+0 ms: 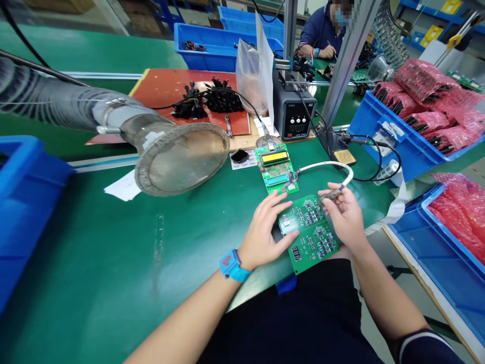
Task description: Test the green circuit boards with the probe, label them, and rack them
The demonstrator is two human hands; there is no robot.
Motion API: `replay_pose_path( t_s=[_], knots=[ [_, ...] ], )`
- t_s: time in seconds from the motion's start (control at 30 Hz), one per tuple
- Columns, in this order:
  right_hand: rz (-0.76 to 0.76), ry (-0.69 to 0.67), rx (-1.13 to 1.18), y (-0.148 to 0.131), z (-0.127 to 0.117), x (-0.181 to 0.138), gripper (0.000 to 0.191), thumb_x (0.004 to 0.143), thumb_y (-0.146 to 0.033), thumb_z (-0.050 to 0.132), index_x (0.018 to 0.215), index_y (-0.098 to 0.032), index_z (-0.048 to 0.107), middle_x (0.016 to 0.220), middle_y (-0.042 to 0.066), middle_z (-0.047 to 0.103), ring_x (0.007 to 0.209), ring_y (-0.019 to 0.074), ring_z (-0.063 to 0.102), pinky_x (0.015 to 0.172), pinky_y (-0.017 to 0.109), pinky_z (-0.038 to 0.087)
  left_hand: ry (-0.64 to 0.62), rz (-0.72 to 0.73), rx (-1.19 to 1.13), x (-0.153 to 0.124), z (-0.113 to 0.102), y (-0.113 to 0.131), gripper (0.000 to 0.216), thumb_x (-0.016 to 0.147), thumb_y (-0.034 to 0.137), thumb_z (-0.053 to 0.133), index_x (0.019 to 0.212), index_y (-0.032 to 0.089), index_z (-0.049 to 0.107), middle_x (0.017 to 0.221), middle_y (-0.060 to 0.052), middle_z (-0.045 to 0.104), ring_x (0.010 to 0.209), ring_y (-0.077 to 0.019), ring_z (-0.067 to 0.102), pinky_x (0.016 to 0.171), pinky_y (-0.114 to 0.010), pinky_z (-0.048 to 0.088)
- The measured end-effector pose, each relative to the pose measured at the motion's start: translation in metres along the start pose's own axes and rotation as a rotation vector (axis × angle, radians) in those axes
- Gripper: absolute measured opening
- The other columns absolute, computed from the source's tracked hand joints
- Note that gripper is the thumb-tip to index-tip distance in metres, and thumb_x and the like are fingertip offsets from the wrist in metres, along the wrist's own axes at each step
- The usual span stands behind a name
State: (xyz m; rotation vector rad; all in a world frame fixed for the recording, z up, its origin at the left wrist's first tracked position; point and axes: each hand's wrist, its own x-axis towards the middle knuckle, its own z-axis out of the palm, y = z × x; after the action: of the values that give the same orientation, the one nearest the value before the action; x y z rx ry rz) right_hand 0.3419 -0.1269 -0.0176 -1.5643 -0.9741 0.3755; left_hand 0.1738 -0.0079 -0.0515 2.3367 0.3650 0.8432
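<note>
My left hand point(265, 232) lies at the left edge of a green circuit board point(312, 235), its thumb over the face and fingers by the upper corner, steadying it. The board carries small chips and two digit displays, and it reaches the table's front edge. In my right hand point(346, 215) is a small connector point(332, 195), pinched against the board's upper right edge; its tip is partly hidden by my fingers. A white cable point(328, 164) runs from the connector to a green tester board point(278, 169) with a lit yellow screen and a teal socket.
A fume duct hood point(182, 156) juts in from the left. Behind the tester stand a soldering station point(293, 108) and iron holder point(343, 151). Blue bins point(379, 131) with pink-wrapped parts flank the right; another blue bin point(30, 202) is left. A co-worker point(322, 33) sits opposite.
</note>
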Motion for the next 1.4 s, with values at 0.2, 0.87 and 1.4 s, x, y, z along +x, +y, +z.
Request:
replay_pose_path(
  t_s=[0.2, 0.87, 1.4],
  knots=[
    [0.108, -0.092, -0.017, -0.007, -0.022, -0.034, 0.035, 0.088, -0.024, 0.053, 0.123, -0.023, 0.046, 0.101, 0.007, 0.067, 0.086, 0.0177, 0.065, 0.075, 0.033, 0.056, -0.098, -0.087, -0.003, 0.002, 0.003, -0.010, 0.059, 0.084, 0.044, 0.058, 0.134, 0.019, 0.040, 0.138, -0.016, 0.047, 0.131, -0.0327, 0.040, 0.107, -0.055, 0.034],
    [-0.038, -0.145, -0.304, -0.005, -0.022, -0.046, 0.026, 0.089, -0.024, 0.051, 0.115, -0.022, 0.051, 0.106, 0.008, 0.066, 0.094, 0.0190, 0.064, 0.082, 0.033, 0.053, -0.111, -0.145, -0.004, 0.002, 0.004, -0.009, 0.057, 0.082, 0.042, 0.058, 0.131, 0.018, 0.044, 0.136, -0.015, 0.051, 0.129, -0.0316, 0.043, 0.107, -0.054, 0.035],
    [-0.018, -0.053, -0.296, 0.000, -0.015, -0.051, 0.021, 0.088, -0.023, 0.052, 0.109, -0.021, 0.051, 0.099, 0.008, 0.068, 0.088, 0.0183, 0.066, 0.076, 0.031, 0.054, -0.086, -0.128, 0.006, 0.002, 0.003, -0.010, 0.050, 0.083, 0.038, 0.057, 0.128, 0.017, 0.049, 0.133, -0.015, 0.054, 0.126, -0.0289, 0.047, 0.106, -0.050, 0.039]
  ],
)
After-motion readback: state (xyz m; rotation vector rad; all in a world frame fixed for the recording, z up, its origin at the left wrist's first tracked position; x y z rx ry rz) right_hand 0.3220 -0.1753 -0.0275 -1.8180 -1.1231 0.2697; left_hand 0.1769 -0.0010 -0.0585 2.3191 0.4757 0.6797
